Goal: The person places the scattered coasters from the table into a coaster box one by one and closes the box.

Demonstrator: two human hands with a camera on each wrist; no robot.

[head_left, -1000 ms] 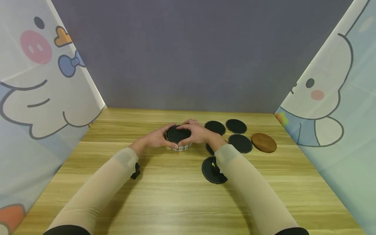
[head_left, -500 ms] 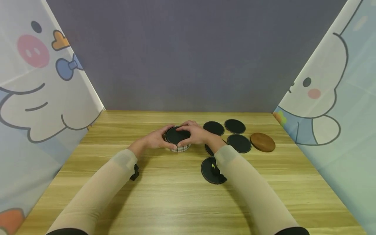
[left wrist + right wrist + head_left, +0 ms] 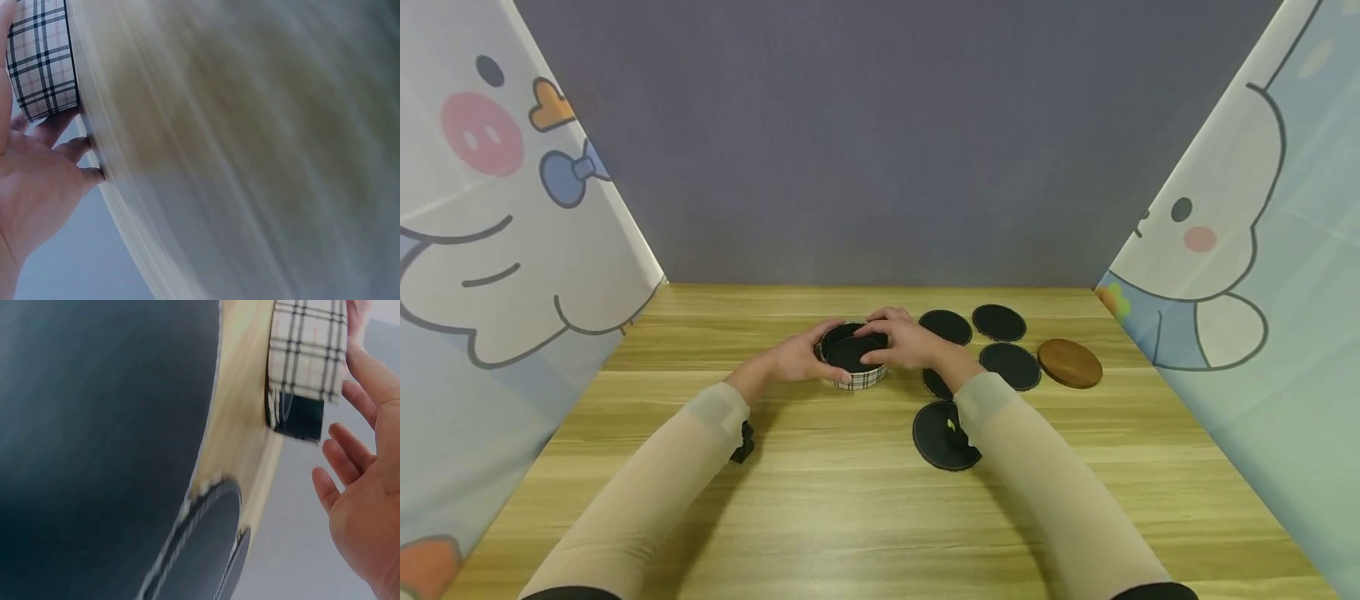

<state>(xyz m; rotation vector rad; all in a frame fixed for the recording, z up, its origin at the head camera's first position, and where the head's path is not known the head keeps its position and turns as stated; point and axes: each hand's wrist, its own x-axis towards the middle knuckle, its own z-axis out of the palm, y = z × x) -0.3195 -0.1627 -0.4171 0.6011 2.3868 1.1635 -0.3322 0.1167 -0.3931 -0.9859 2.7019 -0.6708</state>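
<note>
A round coaster holder (image 3: 867, 380) with a plaid outer wall and dark inside stands on the table. A black round coaster (image 3: 850, 355) lies within its rim. My left hand (image 3: 792, 358) grips the holder's left side, thumb at the front and fingers behind; its plaid wall (image 3: 45, 59) shows between them in the left wrist view. My right hand (image 3: 907, 343) hovers at the right rim, thumb and forefinger reaching over the opening. In the right wrist view its lower fingers are loosely bent and apart from the holder (image 3: 307, 347), whose wall carries a black patch.
Several black round coasters lie flat to the right, including one at the back (image 3: 999, 322), another in the middle (image 3: 1011, 367) and a nearer one (image 3: 938, 437) partly under my right forearm. A brown wooden disc (image 3: 1070, 363) sits beyond them. A grey panel (image 3: 880, 150) rises behind the table.
The black coaster has sunk from the top of the holder to inside its rim. My right thumb and fingers have loosened and shifted slightly right. My left hand keeps its grip.
</note>
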